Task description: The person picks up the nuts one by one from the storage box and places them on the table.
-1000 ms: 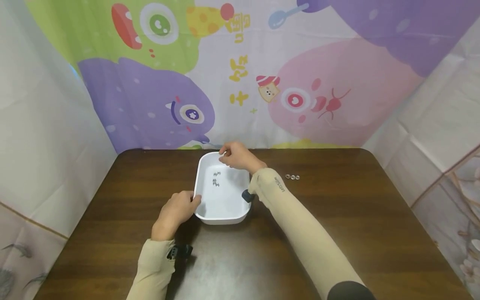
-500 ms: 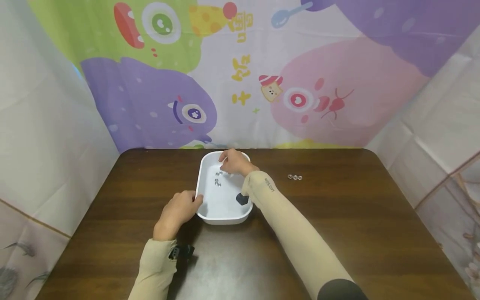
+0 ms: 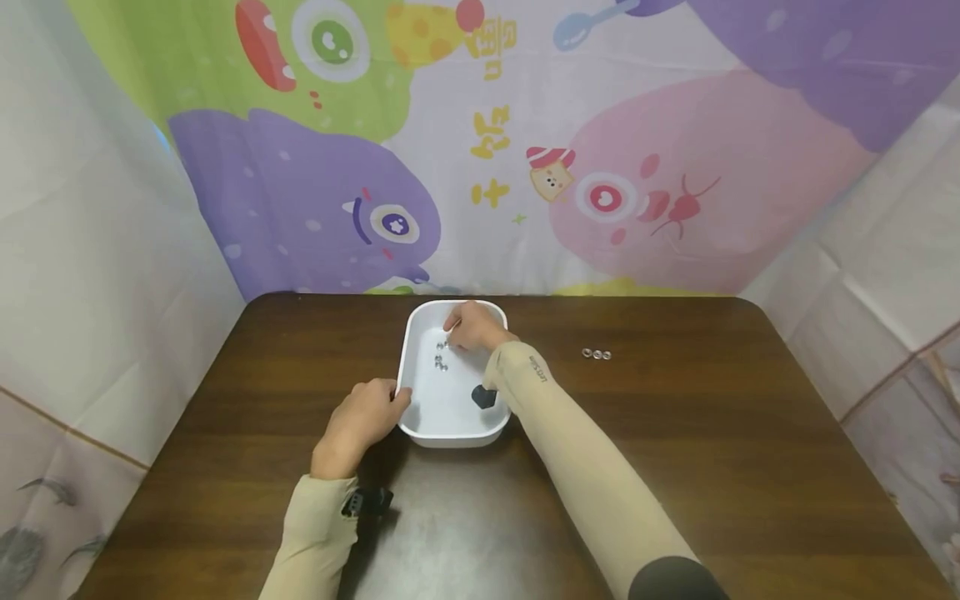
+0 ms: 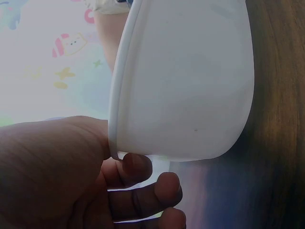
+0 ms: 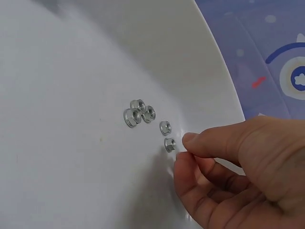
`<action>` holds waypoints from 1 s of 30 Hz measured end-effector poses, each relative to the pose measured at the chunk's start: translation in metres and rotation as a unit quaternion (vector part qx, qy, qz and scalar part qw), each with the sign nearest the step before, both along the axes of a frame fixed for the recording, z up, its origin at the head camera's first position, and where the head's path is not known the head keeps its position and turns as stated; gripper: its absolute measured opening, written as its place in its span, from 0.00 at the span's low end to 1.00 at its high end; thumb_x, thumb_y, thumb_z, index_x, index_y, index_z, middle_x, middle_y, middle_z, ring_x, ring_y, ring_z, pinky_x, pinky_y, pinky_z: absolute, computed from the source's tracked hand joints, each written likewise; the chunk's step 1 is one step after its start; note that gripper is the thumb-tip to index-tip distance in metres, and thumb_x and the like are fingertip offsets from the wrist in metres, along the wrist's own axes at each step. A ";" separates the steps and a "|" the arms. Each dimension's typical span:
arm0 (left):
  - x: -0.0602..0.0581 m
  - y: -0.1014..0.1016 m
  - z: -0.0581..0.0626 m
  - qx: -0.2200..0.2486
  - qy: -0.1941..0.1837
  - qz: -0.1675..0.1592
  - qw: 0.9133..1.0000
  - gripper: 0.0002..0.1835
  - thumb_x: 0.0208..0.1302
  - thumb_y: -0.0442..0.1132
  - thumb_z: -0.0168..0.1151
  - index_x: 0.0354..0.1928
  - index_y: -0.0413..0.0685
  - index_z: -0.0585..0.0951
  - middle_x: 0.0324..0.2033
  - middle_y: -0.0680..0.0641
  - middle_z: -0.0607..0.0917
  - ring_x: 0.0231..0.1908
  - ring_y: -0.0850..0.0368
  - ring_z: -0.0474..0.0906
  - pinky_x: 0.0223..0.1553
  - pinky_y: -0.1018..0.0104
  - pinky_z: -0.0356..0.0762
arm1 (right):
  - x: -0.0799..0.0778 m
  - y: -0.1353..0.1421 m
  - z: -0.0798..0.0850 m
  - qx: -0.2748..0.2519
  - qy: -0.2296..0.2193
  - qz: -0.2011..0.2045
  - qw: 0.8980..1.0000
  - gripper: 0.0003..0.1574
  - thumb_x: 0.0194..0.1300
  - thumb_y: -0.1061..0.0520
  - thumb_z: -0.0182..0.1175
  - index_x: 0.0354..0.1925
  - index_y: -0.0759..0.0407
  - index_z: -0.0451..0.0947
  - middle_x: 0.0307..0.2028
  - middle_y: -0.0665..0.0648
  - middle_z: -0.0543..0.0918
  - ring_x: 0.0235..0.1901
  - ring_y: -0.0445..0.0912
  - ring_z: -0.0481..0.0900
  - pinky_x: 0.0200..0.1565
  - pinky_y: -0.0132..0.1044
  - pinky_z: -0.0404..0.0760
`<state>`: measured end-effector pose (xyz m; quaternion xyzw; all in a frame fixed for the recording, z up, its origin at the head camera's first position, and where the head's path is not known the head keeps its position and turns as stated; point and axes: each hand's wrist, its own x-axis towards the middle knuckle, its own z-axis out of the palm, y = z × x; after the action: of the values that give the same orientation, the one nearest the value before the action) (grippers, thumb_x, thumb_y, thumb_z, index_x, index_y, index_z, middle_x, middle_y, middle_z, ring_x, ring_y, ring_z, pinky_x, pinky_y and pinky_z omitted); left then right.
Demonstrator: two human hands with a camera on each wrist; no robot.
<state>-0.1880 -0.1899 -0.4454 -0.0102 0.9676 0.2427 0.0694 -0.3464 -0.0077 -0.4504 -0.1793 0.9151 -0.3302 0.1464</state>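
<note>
A white rectangular tray (image 3: 450, 417) stands on the table with several silver flange nuts (image 5: 133, 117) on its bottom. My left hand (image 3: 363, 417) grips the tray's left rim, with the thumb inside and the fingers on the outer side, as the left wrist view also shows. Inside the far part of the tray is my right hand (image 3: 474, 327). In the right wrist view its thumb and index fingertips sit close beside the nearest flange nut (image 5: 170, 144), and I see nothing between them. Another nut (image 5: 165, 127) lies just beyond it.
Three more nuts (image 3: 597, 354) lie in a row on the dark wooden table (image 3: 675, 433), right of the tray. A printed curtain (image 3: 495, 250) hangs behind the table's far edge. Black cameras (image 3: 367, 502) are strapped to both wrists.
My right hand has come down from above the tray's far rim to the nuts at its bottom. The left hand keeps its grip on the rim. The head view has shifted slightly.
</note>
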 end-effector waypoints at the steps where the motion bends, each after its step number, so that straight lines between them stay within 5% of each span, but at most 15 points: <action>1: 0.000 0.000 0.000 -0.001 0.000 0.000 1.000 0.19 0.74 0.49 0.51 0.45 0.43 0.86 0.43 0.38 0.88 0.34 0.48 0.80 0.35 0.49 0.77 | 0.000 -0.001 -0.001 -0.005 -0.006 -0.001 1.000 0.18 0.59 0.68 0.65 0.49 0.65 0.85 0.40 0.60 0.87 0.27 0.41 0.76 0.31 0.27 0.74; 11: -0.001 0.004 0.000 0.003 -0.004 -0.002 1.000 0.20 0.75 0.49 0.51 0.48 0.42 0.85 0.41 0.40 0.87 0.33 0.50 0.78 0.33 0.53 0.76 | 0.003 0.002 -0.012 0.008 -0.012 -0.026 1.000 0.11 0.59 0.66 0.66 0.42 0.62 0.87 0.40 0.59 0.85 0.37 0.46 0.77 0.36 0.32 0.77; 20: -0.003 0.001 0.001 0.000 -0.001 0.000 1.000 0.20 0.75 0.50 0.51 0.48 0.43 0.86 0.41 0.40 0.87 0.33 0.50 0.78 0.33 0.53 0.76 | 0.002 0.000 -0.009 0.000 -0.028 -0.032 0.999 0.12 0.59 0.68 0.66 0.42 0.62 0.87 0.39 0.59 0.85 0.35 0.47 0.79 0.33 0.33 0.78; 30: -0.001 0.000 0.000 -0.002 -0.004 0.004 1.000 0.20 0.75 0.50 0.52 0.47 0.42 0.86 0.41 0.39 0.87 0.33 0.49 0.78 0.34 0.52 0.76 | 0.004 -0.003 -0.012 0.019 0.010 0.009 1.000 0.09 0.59 0.66 0.66 0.39 0.62 0.87 0.41 0.59 0.86 0.43 0.49 0.80 0.43 0.33 0.78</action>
<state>-0.1887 -0.1901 -0.4455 -0.0154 0.9677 0.2411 0.0726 -0.3429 -0.0110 -0.4620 -0.1880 0.9211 -0.3092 0.1440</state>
